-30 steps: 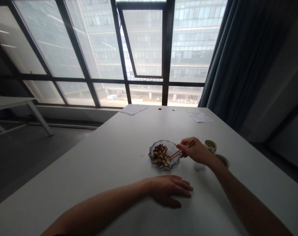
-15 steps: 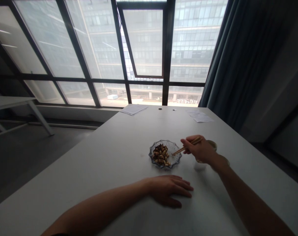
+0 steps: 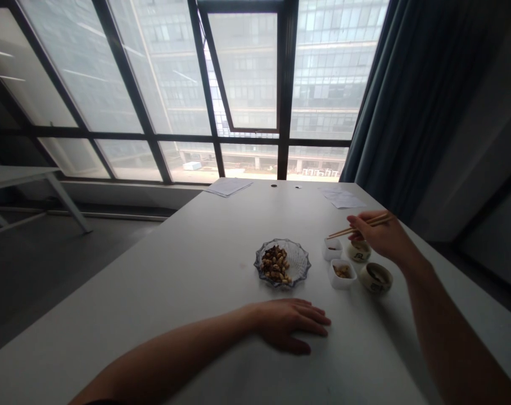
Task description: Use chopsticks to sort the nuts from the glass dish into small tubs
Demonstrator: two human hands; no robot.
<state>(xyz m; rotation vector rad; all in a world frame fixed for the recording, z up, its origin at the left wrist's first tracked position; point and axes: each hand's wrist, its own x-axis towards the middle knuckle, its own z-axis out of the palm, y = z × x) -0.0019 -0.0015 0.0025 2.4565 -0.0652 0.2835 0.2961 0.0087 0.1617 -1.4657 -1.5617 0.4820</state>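
My right hand (image 3: 375,233) grips a pair of wooden chopsticks (image 3: 343,232), their tips above the farther small white container (image 3: 331,251), which has a little dark food in it. Whether the tips pinch anything is too small to tell. Nearer stands a second white container (image 3: 342,282) holding some brownish pieces. To their right are two beige ceramic cups, a far one (image 3: 360,254) partly under my hand and a near one (image 3: 376,286). Left of these sits a scalloped glass dish (image 3: 301,264) with nuts (image 3: 275,264) heaped on its left side. My left hand (image 3: 293,325) lies flat on the table, fingers spread.
The white table (image 3: 188,281) reaches towards the windows. Paper sheets lie at its far left (image 3: 229,187) and more papers (image 3: 343,197) at the far right. A blue curtain (image 3: 390,124) hangs beyond the right edge; another table (image 3: 23,175) stands at left.
My right hand with the chopsticks has moved right and away from the glass dish to over the farther white container, uncovering the containers and cups. My left hand stays put.
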